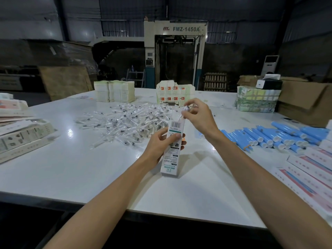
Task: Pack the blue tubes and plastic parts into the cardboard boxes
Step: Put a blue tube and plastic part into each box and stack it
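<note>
The step in hand looks like loading a plastic part into a box. The left hand (161,142) is wrapped round the middle of a narrow white cardboard box (172,155), which stands tilted with its near end on the table (89,168) and its open end pointing away. The right hand (199,114) pinches a clear plastic part (186,108) in its fingertips, right at that open end. Whether a blue tube is already inside cannot be told. The heap of plastic parts (129,121) lies just beyond the hands, and the blue tubes (280,135) are piled to the right, with flat printed boxes (309,173) nearer on that side. The next move probably calls for lining the part up with the mouth and sliding it down while the left hand holds the box steady, then closing the flap.
</note>
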